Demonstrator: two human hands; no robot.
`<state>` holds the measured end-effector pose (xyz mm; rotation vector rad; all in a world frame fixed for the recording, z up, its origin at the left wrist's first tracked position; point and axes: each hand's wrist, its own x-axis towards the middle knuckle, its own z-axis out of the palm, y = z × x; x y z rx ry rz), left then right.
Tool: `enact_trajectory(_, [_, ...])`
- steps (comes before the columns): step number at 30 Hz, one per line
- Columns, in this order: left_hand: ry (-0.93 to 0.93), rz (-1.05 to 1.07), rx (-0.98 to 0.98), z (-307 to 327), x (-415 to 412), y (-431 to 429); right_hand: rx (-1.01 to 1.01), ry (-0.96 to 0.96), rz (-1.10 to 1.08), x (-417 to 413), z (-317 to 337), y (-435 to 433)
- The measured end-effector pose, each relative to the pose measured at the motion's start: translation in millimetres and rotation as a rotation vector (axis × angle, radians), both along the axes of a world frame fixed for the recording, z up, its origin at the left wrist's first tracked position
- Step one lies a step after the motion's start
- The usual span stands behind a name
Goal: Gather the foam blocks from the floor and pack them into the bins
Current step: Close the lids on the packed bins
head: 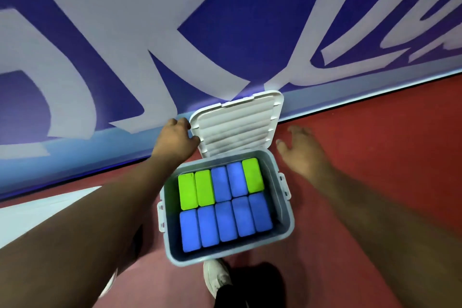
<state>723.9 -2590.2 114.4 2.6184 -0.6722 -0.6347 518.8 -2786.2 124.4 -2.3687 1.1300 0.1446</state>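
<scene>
A grey-blue bin [285, 215] stands on the red floor in front of me, packed with two rows of foam blocks. Several blue blocks [225, 222] fill the near row and part of the far row. Three green blocks [196, 189] lie in the far row, two at the left and one at the right. The bin's white ribbed lid [237, 124] stands upright against the wall. My left hand [176, 139] grips the lid's left edge. My right hand [301, 151] hovers with spread fingers just right of the lid, holding nothing.
A blue wall with large pale lettering [175, 20] rises directly behind the bin. My white shoe [216, 276] stands just in front of the bin. A pale floor patch [37, 210] lies at the left, and red floor [375, 132] stretches to the right.
</scene>
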Motion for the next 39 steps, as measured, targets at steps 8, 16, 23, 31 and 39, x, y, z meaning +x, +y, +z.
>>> enact_trajectory(8, [-0.108, 0.010, 0.055, -95.3, 49.5, -90.4, -0.105, -0.061, 0.204, 86.2, -92.8, -77.4])
enact_trajectory(16, [-0.260, -0.040, 0.253, -174.4, 62.0, -114.9, -0.383, 0.035, 0.570, 162.7, -169.5, -128.5])
enact_trajectory(23, [0.097, 0.065, 0.093, -167.1, 20.8, -96.9, -0.476, 0.185, 0.651, 139.6, -184.6, -111.1])
enact_trajectory(31, [0.799, 0.811, -0.192, -145.5, 21.1, -76.1, -0.535, -0.286, 0.546, 70.3, -159.2, -120.9])
enact_trajectory(39, [0.774, 1.205, -0.490, -139.1, -36.9, -69.8, 0.130, -0.305, -0.338, -5.4, -159.5, -79.0])
